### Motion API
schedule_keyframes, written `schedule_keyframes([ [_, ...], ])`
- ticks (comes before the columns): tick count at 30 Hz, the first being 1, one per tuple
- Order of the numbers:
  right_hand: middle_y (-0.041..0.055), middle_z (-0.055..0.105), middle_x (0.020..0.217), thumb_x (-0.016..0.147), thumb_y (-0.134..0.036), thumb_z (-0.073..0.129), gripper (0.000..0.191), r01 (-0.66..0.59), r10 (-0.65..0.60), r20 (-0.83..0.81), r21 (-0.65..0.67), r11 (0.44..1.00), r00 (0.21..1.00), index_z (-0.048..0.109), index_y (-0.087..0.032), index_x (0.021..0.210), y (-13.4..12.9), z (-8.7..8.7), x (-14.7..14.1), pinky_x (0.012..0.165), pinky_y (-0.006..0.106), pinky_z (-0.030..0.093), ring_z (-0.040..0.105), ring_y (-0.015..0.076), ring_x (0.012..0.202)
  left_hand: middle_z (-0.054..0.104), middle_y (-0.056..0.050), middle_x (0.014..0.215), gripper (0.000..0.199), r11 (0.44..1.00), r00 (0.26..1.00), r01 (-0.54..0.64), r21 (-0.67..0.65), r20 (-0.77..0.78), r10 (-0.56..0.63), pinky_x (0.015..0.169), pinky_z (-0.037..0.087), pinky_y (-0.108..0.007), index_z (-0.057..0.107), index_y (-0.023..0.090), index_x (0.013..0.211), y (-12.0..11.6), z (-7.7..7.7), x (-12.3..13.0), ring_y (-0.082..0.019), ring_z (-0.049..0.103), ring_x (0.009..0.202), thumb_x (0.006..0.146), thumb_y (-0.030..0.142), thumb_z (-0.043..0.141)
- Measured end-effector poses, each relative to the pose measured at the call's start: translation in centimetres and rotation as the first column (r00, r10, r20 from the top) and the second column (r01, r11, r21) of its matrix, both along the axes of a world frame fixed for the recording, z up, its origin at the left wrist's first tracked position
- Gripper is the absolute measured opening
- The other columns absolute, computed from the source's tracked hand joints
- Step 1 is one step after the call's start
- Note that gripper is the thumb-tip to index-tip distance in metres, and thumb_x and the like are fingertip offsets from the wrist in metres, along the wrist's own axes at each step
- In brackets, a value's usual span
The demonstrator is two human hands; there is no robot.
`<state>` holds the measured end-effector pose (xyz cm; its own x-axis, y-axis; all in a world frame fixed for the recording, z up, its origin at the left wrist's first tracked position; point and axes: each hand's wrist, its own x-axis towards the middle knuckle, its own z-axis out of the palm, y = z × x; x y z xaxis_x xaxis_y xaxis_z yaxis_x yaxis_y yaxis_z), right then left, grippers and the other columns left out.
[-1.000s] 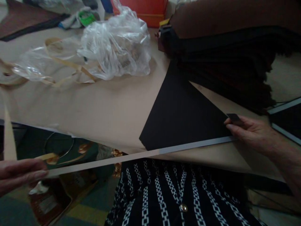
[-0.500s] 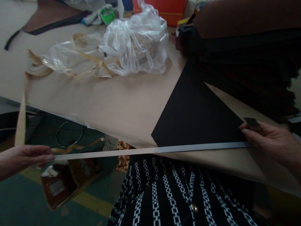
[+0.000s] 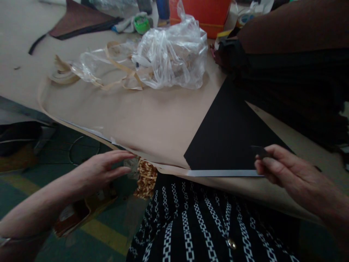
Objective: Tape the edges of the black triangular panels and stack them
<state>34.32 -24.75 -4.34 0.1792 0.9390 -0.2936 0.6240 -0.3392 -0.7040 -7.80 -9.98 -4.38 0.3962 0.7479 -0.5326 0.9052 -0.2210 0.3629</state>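
Currently, black sheet (image 3: pixel 231 127): laid flat on the table (image 3: pixel 136 120), its far corner met by the stack of dark pieces (image 3: pixel 294 32).
Pale strip (image 3: pixel 226 173): stretched along the sheet's near edge and carried on past its near left corner, slack and curved, towards the coil (image 3: pixel 65 77) well to the left of the sheet; whether it is stuck down cannot be told.
Left hand (image 3: pixel 106 165): held spread, thumb apart from fingers, nothing gripped, to the left of the sheet near the slack length; contact with it cannot be told.
Right hand (image 3: pixel 286 169): closed over the sheet's near right part, a small dark piece (image 3: pixel 263 153) pinched between thumb and fingers.
Slack risk: the strip could be pulled crooked on the sheet if its loose length were dragged down by its own weight.
Twist risk: a crease could be made where the strip is bent, just left of the sheet.
Scratch risk: the sheet could be marked by the small dark piece, if hard-edged and pressed down.
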Motion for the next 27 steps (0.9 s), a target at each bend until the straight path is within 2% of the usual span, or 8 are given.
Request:
schedule_keyframes([
  [3,0.0011,0.054,0.074,0.093,-0.039,0.039,0.029,-0.271,0.247,-0.306,-0.038,0.962,0.92,0.057,-0.021,0.079,1.0,0.6,-5.3,0.058,0.024,0.043,0.05,0.0121,0.064,0.063,-0.007,0.12,0.035,0.98,0.936,0.194,-0.032,0.305,-0.176,0.097,0.041,-0.031,0.059,0.018,0.116,-2.9,-1.0,5.4,-0.019,0.056,0.108,0.087,0.035,0.048],
  [5,0.0006,0.051,0.075,0.091,-0.033,0.044,0.025,-0.297,0.275,-0.39,0.003,0.955,0.879,0.059,-0.02,0.075,1.6,0.4,-7.7,0.061,0.024,0.041,0.049,0.0118,0.067,0.062,-0.006,0.119,0.031,0.97,0.883,0.243,0.014,0.41,-0.227,0.094,0.044,-0.031,0.057,0.021,0.117,-4.5,-2.2,8.0,-0.018,0.056,0.107,0.09,0.032,0.045],
  [8,-0.0001,0.05,0.072,0.088,-0.03,0.05,0.022,-0.253,0.241,-0.441,0.032,0.967,0.865,0.066,-0.02,0.077,2.2,-0.2,-9.3,0.061,0.024,0.039,0.048,0.0115,0.067,0.065,-0.007,0.107,0.025,0.959,0.891,0.253,0.131,0.355,-0.284,0.093,0.044,-0.039,0.062,0.02,0.106,-5.8,-3.7,10.1,-0.022,0.056,0.102,0.092,0.03,0.043],
  [13,-0.0006,0.059,0.073,0.084,-0.03,0.055,0.016,-0.211,0.163,-0.452,-0.057,0.976,0.877,0.067,-0.019,0.082,2.3,-0.9,-9.7,0.06,0.023,0.04,0.05,0.0118,0.066,0.066,-0.009,0.094,0.034,0.939,0.927,0.272,0.21,0.204,-0.314,0.088,0.043,-0.045,0.062,0.017,0.087,-6.3,-4.4,11.0,-0.027,0.056,0.096,0.092,0.043,0.04],
  [16,-0.0015,0.059,0.069,0.084,-0.028,0.054,0.015,-0.237,0.186,-0.403,-0.079,0.968,0.896,0.065,-0.019,0.079,2.3,-1.0,-10.0,0.056,0.022,0.038,0.049,0.011,0.062,0.063,-0.006,0.084,0.036,0.965,0.929,0.242,0.103,0.263,-0.261,0.075,0.044,-0.035,0.06,0.018,0.079,-6.2,-3.7,11.1,-0.021,0.057,0.082,0.093,0.044,0.039],
  [20,-0.0032,0.055,0.063,0.083,-0.025,0.054,0.011,-0.277,0.246,-0.313,-0.059,0.959,0.917,0.063,-0.019,0.079,2.2,-1.4,-10.3,0.052,0.021,0.035,0.046,0.0096,0.058,0.057,0.001,0.07,0.04,0.977,0.925,0.152,-0.147,0.368,-0.089,0.057,0.038,-0.026,0.056,0.018,0.075,-6.0,-2.6,11.2,-0.014,0.051,0.062,0.09,0.051,0.04],
  [22,-0.0037,0.054,0.061,0.083,-0.025,0.054,0.01,-0.296,0.271,-0.264,-0.058,0.954,0.926,0.062,-0.019,0.08,2.3,-1.6,-10.3,0.051,0.021,0.034,0.045,0.0092,0.056,0.057,0.001,0.069,0.041,0.964,0.913,0.153,-0.219,0.403,-0.053,0.056,0.036,-0.025,0.057,0.018,0.077,-5.9,-2.2,11.4,-0.013,0.05,0.061,0.091,0.051,0.037],
  [27,-0.004,0.054,0.061,0.085,-0.027,0.053,0.01,-0.339,0.324,-0.152,-0.082,0.937,0.934,0.061,-0.02,0.083,2.5,-1.8,-10.5,0.05,0.022,0.032,0.046,0.0092,0.053,0.062,-0.002,0.079,0.039,0.937,0.861,0.254,-0.238,0.497,-0.107,0.065,0.038,-0.026,0.061,0.017,0.085,-5.4,-2.4,12.2,-0.014,0.054,0.07,0.095,0.039,0.03],
])
